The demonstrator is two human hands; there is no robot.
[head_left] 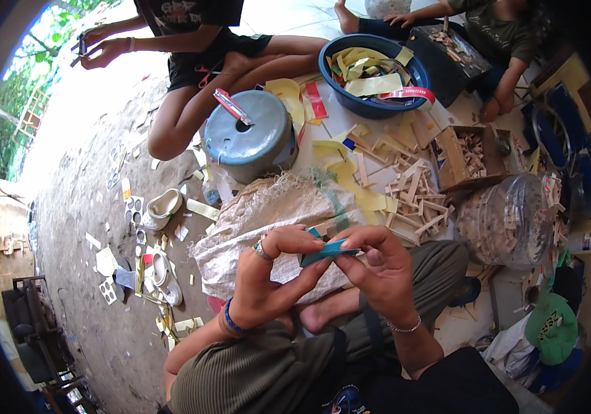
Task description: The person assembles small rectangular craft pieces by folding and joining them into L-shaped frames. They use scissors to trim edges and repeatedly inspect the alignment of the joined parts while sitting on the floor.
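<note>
Between my two hands is a small folded teal piece (330,251), perhaps paper or thin sheet; its material is hard to tell. Thumb and fingers of my left hand (271,272) pinch its left part. At its right part, my right hand (382,276) pinches it too, fingertips close to the left ones. Something tan peeks out behind the fingertips, too small to make out. Below the hands a whitish woven sack (240,238) is spread by my crossed legs. Just beyond it stands an upturned grey-blue tub (257,141) with a red-and-white cutter (232,107) on top.
A blue basin (371,107) of paper strips stands ahead. To the right are loose wooden sticks (416,203), a cardboard box (458,169) of wooden pieces and a clear plastic container (506,221). Clogs (164,207) and scraps lie left. Two people sit opposite; red scissors (204,74) rest by one.
</note>
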